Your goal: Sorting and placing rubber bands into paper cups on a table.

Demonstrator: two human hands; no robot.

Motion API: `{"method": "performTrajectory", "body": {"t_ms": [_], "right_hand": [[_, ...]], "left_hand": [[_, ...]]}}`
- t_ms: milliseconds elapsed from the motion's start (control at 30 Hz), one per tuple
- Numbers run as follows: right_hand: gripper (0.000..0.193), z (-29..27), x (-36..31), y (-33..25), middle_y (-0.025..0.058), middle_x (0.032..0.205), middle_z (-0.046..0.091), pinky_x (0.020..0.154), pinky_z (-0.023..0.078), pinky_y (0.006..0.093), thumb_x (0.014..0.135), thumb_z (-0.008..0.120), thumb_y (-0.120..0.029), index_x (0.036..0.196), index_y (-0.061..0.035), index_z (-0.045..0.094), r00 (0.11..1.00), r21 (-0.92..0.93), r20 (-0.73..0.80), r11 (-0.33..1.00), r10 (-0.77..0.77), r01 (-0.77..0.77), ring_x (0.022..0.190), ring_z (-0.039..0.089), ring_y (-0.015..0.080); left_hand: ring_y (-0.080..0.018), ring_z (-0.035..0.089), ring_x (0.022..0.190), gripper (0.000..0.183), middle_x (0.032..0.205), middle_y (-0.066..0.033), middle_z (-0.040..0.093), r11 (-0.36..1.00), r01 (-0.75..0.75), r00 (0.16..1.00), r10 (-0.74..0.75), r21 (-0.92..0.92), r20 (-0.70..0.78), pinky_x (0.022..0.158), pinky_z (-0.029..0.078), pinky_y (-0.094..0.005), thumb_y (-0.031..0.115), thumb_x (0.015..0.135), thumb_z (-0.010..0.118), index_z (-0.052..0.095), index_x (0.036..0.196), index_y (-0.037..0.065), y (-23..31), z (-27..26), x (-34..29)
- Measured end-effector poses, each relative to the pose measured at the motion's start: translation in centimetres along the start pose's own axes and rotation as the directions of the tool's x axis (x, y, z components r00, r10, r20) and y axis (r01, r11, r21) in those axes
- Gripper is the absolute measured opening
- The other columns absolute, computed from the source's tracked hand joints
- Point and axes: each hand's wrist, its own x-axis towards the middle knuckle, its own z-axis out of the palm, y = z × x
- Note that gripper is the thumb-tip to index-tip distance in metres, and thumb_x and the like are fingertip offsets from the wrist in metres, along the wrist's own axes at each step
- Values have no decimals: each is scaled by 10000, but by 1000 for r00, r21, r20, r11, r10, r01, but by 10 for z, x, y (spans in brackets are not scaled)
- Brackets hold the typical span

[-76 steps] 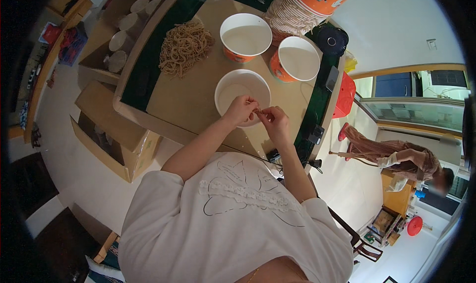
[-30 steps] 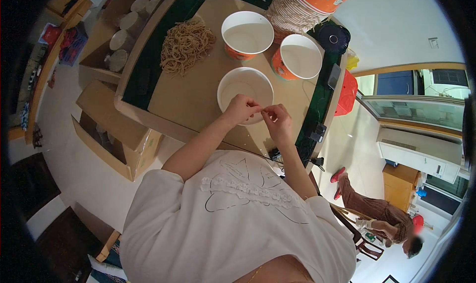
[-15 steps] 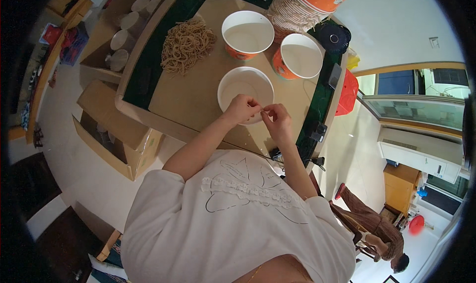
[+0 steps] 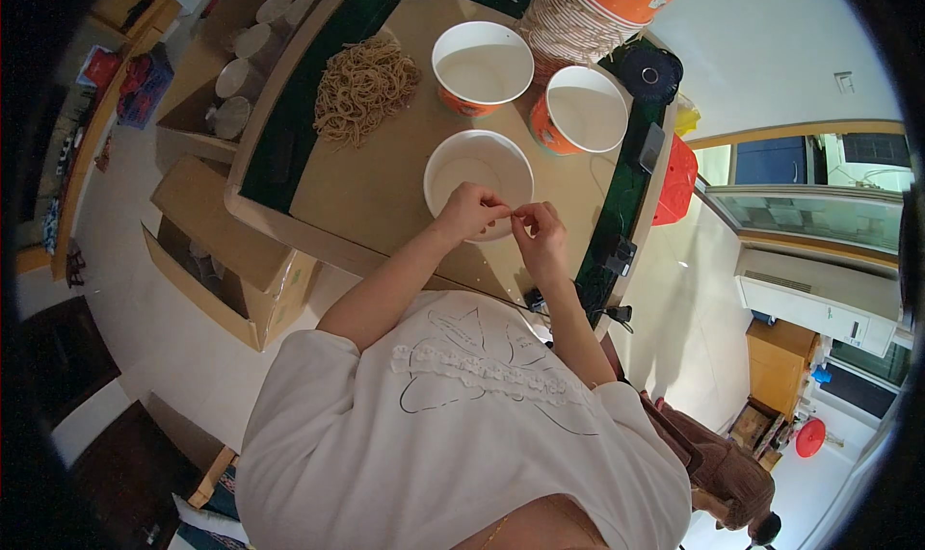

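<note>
Many tangled tan strands (image 4: 366,92) lie beyond and left of the nearest paper bowl (image 4: 477,160), which stands on a cardboard sheet (image 4: 356,203). At that bowl's near rim, left hand (image 4: 472,211), then right hand (image 4: 541,237), are pinched closed, anything gripped too small to tell; beyond it, rightward, stands an orange-sided bowl (image 4: 583,112).

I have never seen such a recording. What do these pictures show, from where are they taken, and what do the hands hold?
There is no machine: these are a person's bare left hand and right hand. A wide camera worn on the head looks down, so straight edges bend. On the table are a pile of tan strands, three tubs and a tall stack. The fingers come close together at the nearest tub; anything between them is too small to tell.
</note>
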Motion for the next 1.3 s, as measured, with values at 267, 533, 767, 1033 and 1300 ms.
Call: {"method": "performTrajectory", "body": {"t_ms": [267, 533, 767, 1033, 1300], "right_hand": [[114, 1, 1, 1, 88, 750, 542, 548, 452, 310, 731, 658, -17, 804, -32, 573, 997, 68, -73, 998, 19, -14, 631, 543, 189], [105, -2, 2, -1, 90, 742, 538, 552, 449, 311, 729, 658, -18, 791, -27, 574, 998, -3, -23, 998, -56, 56, 644, 545, 193], [86, -1, 2, 9, 86, 736, 539, 550, 443, 289, 743, 652, -26, 792, -21, 582, 999, 108, -15, 994, 34, -33, 625, 543, 177], [80, 2, 2, 10, 87, 735, 551, 571, 454, 279, 758, 645, -35, 804, -10, 584, 998, 127, -8, 990, 65, -63, 619, 540, 164], [81, 4, -2, 33, 51, 745, 587, 604, 453, 238, 810, 627, -61, 854, 2, 602, 962, 347, 101, 898, 253, -272, 647, 533, 93]], "left_hand": [[-83, 563, 524, 127, 664, -51, 635, 1000, -24, 998, 23, -17, -51, 472, 462, -230, 114, 765, 668, 677, 816, -2, -1, 3, 1], [-85, 560, 523, 122, 666, -48, 630, 999, -41, 999, 40, -28, -35, 472, 464, -233, 113, 771, 666, 672, 814, -1, -2, 2, 2], [-90, 576, 552, 127, 690, -50, 637, 1000, -10, 1000, 11, 18, -27, 479, 468, -237, 122, 775, 670, 670, 817, 2, 1, -1, 0], [-100, 586, 559, 146, 705, -62, 643, 1000, 18, 1000, -18, 3, -22, 491, 479, -240, 129, 766, 665, 670, 824, -4, 6, 1, -3], [-149, 631, 627, 171, 739, -79, 661, 998, -62, 997, 62, 14, -49, 550, 514, -268, 146, 739, 683, 674, 841, 9, 0, 6, -2]]}}
